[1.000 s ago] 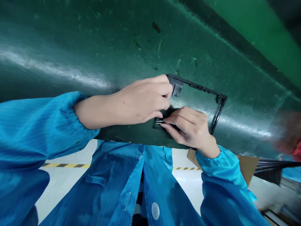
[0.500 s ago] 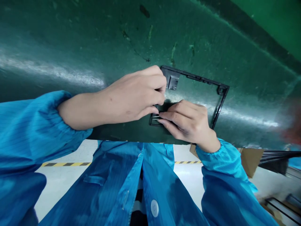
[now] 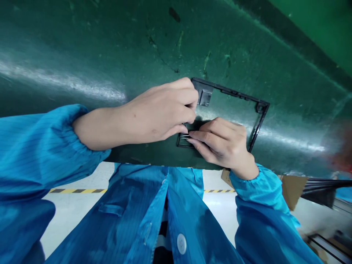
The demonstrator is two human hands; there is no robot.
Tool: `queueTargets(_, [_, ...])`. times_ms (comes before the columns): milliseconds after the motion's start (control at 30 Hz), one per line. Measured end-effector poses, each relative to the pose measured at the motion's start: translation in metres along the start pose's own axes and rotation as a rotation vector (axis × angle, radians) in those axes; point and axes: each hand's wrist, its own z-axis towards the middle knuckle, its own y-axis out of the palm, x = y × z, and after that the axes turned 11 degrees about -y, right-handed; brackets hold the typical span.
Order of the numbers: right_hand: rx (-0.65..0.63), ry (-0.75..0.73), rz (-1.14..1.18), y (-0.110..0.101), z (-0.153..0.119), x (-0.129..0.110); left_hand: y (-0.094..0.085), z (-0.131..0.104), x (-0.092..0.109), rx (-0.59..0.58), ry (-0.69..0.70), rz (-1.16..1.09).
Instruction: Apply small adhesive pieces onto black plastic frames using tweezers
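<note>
A black rectangular plastic frame (image 3: 238, 94) lies on the green work surface, with a flat bracket-like piece (image 3: 205, 96) inside its upper left corner. My left hand (image 3: 167, 112) is closed over the frame's left side, its fingers curled and its thumb bent down close to the right fingertips. Thumb and forefinger of my right hand (image 3: 224, 141) are pinched on a thin shiny metal piece (image 3: 184, 136) at the frame's lower left corner. How far this piece extends under the fingers is hidden. My hands nearly touch there.
The green work surface (image 3: 110, 47) has scuffs and dark marks, and its near edge runs just below my hands. Beyond that edge, a cardboard box (image 3: 293, 189) and black stacked sheets (image 3: 320, 190) are at the right. Yellow-and-black tape (image 3: 78, 191) marks the floor.
The view has shifted slightly, so the frame and both hands appear a little farther right. Both grips look the same as before.
</note>
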Motion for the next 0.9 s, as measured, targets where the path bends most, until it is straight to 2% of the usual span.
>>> queueTargets(900, [-0.014,-0.053,-0.021,0.0026,0.0008,-0.0042,-0.0004,0.0009,0.0006,-0.026,-0.018,0.024])
